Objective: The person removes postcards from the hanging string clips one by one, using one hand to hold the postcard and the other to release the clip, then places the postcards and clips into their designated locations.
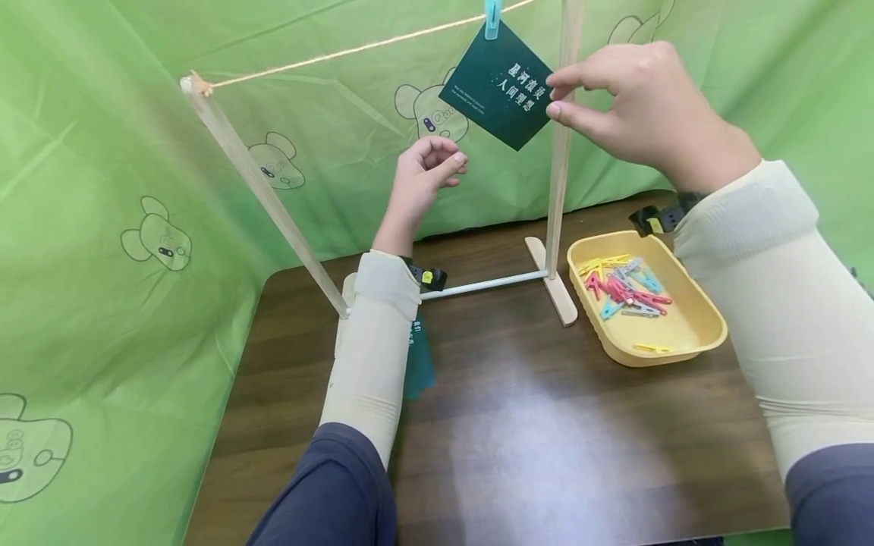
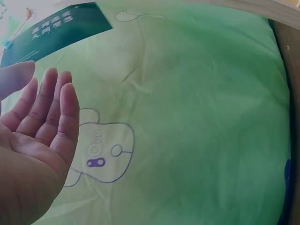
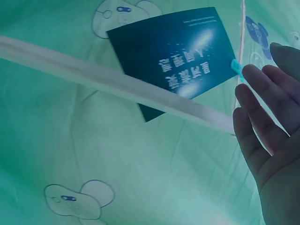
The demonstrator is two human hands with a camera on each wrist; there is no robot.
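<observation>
We see a dark green card (image 1: 500, 85) hanging by one corner from a blue peg (image 1: 492, 18) on a string (image 1: 341, 53), tilted like a diamond. The string runs from the top of a slanted wooden post (image 1: 262, 193) on our left towards an upright post (image 1: 563, 129) on our right. White Chinese characters are printed on the card in two lines, with a line of tiny print beneath; we cannot read any of it with certainty.

Our right hand (image 1: 635, 106) is raised at the card's right corner, fingertips close together and right at the edge; whether they pinch the card or only touch it, we cannot tell. In the right wrist view the fingers (image 3: 262, 122) look straight and relaxed, just beside the peg (image 3: 236, 66) and card (image 3: 173, 51).

Our left hand (image 1: 423, 178) hovers below and left of the card, holding nothing, fingers loosely curled. The left wrist view shows its palm (image 2: 33, 140) open.

On the brown table (image 1: 532, 440) stands a yellow tray (image 1: 690, 334) with coloured pegs (image 1: 624, 292), just right of the upright post's foot. Green cloth (image 1: 102, 189) printed with outlined bear figures hangs behind.
</observation>
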